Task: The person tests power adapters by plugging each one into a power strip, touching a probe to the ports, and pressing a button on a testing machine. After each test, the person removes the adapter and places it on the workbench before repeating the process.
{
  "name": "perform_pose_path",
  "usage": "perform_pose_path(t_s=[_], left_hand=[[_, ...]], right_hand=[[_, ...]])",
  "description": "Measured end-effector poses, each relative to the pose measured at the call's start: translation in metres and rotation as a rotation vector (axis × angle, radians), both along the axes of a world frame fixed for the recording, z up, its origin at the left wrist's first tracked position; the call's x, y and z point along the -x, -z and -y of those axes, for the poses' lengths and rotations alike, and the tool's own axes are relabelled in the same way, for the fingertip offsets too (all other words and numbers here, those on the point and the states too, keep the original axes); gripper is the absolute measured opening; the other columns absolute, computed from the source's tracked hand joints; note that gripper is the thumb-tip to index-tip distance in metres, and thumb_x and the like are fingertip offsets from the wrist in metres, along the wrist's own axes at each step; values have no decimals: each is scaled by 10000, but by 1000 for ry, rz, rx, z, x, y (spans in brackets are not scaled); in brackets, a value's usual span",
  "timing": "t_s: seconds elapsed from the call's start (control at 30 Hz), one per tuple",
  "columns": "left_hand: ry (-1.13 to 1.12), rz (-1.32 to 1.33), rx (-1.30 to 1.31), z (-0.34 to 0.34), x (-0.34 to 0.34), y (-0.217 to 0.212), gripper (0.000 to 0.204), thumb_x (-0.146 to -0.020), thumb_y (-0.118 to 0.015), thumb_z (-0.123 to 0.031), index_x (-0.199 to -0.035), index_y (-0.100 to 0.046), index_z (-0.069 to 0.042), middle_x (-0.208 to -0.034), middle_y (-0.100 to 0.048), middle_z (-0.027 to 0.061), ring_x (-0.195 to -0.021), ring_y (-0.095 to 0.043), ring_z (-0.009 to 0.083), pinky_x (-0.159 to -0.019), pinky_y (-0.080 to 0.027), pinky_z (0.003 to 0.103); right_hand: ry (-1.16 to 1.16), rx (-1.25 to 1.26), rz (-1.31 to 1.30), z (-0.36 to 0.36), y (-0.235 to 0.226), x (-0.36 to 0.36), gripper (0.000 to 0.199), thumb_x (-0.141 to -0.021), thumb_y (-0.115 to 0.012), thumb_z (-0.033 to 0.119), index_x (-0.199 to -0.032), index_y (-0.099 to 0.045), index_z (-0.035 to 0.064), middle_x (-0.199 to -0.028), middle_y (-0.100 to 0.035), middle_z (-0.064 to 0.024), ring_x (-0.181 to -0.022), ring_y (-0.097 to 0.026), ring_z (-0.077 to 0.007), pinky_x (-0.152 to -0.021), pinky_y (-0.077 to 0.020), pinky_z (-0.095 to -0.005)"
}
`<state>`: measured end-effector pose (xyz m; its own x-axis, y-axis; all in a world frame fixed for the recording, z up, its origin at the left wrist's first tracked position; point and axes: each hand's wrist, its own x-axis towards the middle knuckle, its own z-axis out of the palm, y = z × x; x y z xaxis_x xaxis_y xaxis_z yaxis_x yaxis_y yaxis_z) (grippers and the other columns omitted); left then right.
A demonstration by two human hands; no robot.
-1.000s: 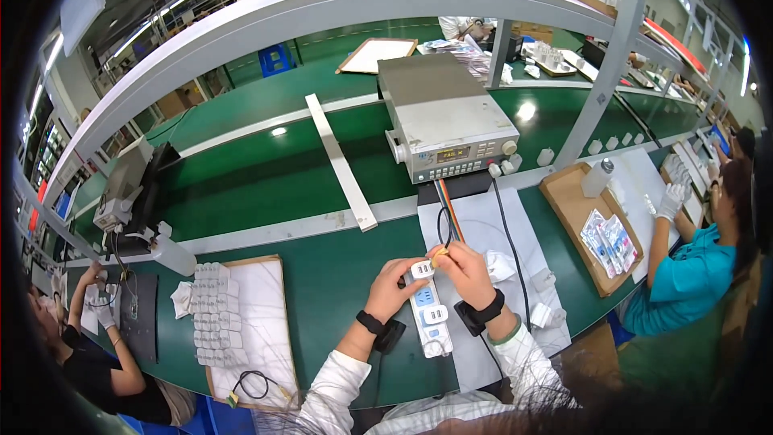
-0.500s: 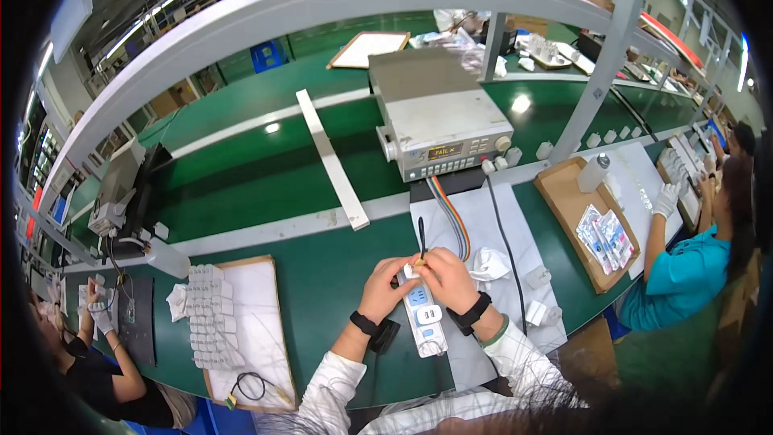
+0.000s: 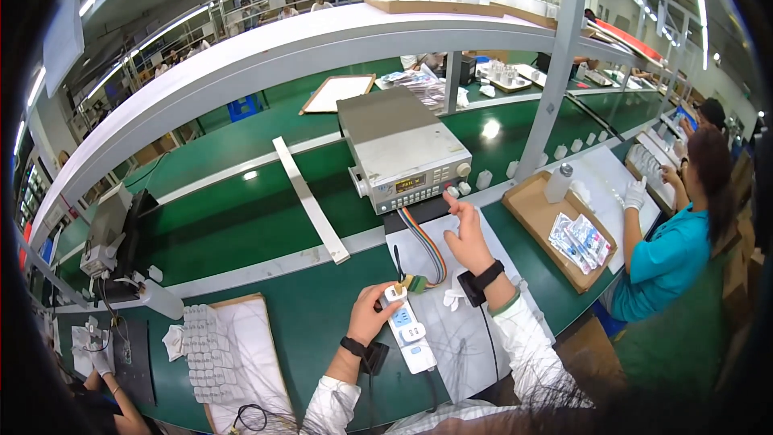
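My left hand [image 3: 369, 312] is closed round a small white plug adapter [image 3: 394, 295] at the far end of a white power strip [image 3: 419, 359]. Beside it lies a small green circuit board [image 3: 415, 283], joined to a rainbow ribbon cable [image 3: 427, 242]. My right hand [image 3: 469, 235] is raised with nothing in it, its index finger stretched toward the lower right front of a grey bench test instrument [image 3: 411, 141]. The fingertip is by a red button [image 3: 449, 190]; whether it touches cannot be made out. A second white adapter [image 3: 413, 332] sits in the strip's middle.
On the left, a cardboard tray [image 3: 266, 338] holds rows of grey-white adapters [image 3: 211, 354]. To the right stands a cardboard box [image 3: 592, 278] with packets and a white bottle [image 3: 558, 184]. A co-worker in a teal shirt [image 3: 672, 246] works beyond it. A metal post [image 3: 555, 72] rises behind.
My right hand has left the adapter and connector and moved up and right to the instrument's front. My left hand stays at the strip's far end. The view has shifted.
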<state>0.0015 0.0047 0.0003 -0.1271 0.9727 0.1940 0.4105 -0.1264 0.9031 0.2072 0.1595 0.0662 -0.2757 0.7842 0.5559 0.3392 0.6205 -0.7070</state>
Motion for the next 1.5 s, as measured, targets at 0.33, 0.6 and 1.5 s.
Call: perform_pose_path(t_s=[0.33, 0.6, 1.5], left_hand=[[-16, -17, -28, 6, 4, 3, 451, -776, -777, -186, -1193, -634, -92, -1051, -602, 41, -769, -563, 114, -692, -479, 231], [-8, -2, -38, 4, 1, 3, 452, -777, -777, -178, -1194, -633, -82, -1051, -601, 39, -778, -565, 110, -697, -480, 234], [-11, 33, 4, 5, 2, 3, 435, -767, -778, -178, -1178, -646, -131, -1082, -614, 49, -882, -583, 152, -705, -476, 250]], right_hand=[[50, -19, 46, -29, 9, 14, 389, -661, -509, -83, -1008, -367, 19, -1390, -463, -209, -1005, -481, -379, -904, -419, -442], [126, -125, 182, -37, 14, 13, 450, -676, -540, -72, -1090, -386, 9, -1320, -498, -177, -1027, -479, -382, -903, -417, -443], [-396, 676, -342, 84, 71, 34, 218, -968, -554, 176, -1102, -607, 13, -983, -661, -35, -863, -612, -88, -788, -492, -237]])
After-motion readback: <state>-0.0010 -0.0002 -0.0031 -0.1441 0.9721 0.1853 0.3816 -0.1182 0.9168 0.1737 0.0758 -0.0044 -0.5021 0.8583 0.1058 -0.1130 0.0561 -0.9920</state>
